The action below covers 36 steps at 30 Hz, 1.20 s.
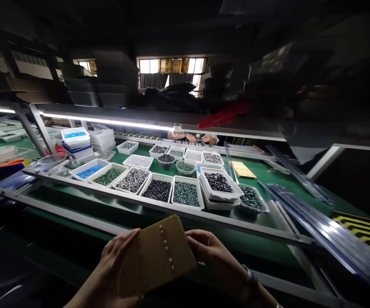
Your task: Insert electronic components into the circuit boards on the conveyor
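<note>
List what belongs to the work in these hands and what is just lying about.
Part of the work:
the tan card, gripped by the left hand and right hand
the row of small studs on it

Just lying about:
white tray of dark beads
white tray of blue beads
second tan card
co-worker's hands

Board (180,252) — matt tan card, glossy metal studs (165,241); trays (187,206) — smooth white plastic; rail (114,193) dull metal.
</note>
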### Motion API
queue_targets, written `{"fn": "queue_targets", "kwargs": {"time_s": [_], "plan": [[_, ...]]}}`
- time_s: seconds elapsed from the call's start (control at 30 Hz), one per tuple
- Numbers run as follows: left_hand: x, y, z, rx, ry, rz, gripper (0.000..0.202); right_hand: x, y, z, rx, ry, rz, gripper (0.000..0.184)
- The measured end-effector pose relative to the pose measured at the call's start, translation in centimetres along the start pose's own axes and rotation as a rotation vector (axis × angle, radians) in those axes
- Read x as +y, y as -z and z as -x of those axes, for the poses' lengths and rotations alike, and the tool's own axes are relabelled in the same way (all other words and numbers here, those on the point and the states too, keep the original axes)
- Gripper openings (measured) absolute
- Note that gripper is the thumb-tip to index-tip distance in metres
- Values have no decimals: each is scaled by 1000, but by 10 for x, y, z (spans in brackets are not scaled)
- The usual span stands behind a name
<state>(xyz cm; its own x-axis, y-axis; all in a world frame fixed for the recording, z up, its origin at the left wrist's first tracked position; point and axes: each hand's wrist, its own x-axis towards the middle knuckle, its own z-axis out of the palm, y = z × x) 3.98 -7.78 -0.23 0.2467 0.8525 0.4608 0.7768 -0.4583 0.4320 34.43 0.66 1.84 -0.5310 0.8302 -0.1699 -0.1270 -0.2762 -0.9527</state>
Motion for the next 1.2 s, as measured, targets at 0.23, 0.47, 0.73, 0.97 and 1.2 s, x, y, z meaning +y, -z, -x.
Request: {"fn": "queue_targets", "kwargs": {"time_s": [0.23, 0.47, 0.73, 0.97, 1.2], "plan": [[-16, 1, -40, -108, 34, 145, 121, 2, 28, -21, -1, -79, -104, 49], [-31, 30, -59, 169, 283, 242, 111, 8, 36, -37, 24, -132, -35, 48], [-47, 38, -54, 478, 380, 216, 119, 13, 41, -50, 57, -203, 54, 55], [-60, 35, -43, 474, 414, 219, 119, 12, 37, -55, 111, -251, 78, 58], [-67, 44, -36, 424, 354, 52, 107, 22, 38, -58, 160, -239, 89, 51]]}}
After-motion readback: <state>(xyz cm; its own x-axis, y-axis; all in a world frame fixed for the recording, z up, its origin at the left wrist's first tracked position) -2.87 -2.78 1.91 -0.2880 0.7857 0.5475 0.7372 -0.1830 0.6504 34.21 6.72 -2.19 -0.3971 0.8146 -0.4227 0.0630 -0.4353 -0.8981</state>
